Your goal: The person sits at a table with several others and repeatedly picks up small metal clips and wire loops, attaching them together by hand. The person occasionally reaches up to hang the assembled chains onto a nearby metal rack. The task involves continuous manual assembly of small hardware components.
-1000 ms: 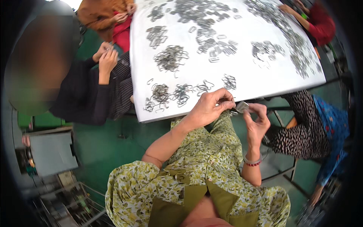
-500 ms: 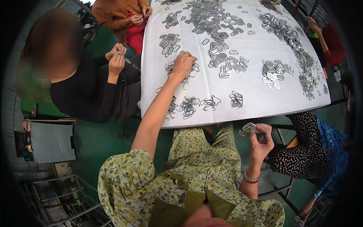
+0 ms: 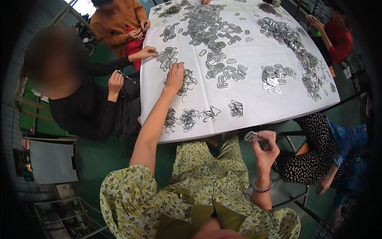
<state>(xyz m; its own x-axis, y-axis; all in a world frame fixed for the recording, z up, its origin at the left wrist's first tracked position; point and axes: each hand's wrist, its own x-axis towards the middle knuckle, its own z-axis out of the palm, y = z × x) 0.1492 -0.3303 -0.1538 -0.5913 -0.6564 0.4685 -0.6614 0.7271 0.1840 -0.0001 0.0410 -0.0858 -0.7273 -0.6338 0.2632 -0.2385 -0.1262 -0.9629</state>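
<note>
My right hand [image 3: 266,148] is raised beyond the table's near edge, thumb and fingers pinching a small metal slide buckle [image 3: 250,136] with bars across it. My left hand [image 3: 174,79] reaches onto the white-covered table [image 3: 262,105], fingers slightly apart. It rests over the left side of a pile of bent wire hooks [image 3: 188,83], and whatever lies under its palm is hidden. Just beyond its fingertips is a heap of flat metal buckles [image 3: 167,57]. Smaller clusters of wire hooks [image 3: 188,119] lie along the near edge, one compact bunch [image 3: 236,108] farther right.
A large heap of buckles [image 3: 211,26] covers the far middle, another small heap [image 3: 274,77] sits right of centre. Metal pieces [image 3: 310,71] spread along the right side. Co-workers sit around; on the left, one person's hand [image 3: 148,52] is at the buckles near mine.
My left hand has shifted left and away from me, uncovering more of the hooks. The buckle in my right hand has turned. The left co-worker's hand has reached to the table.
</note>
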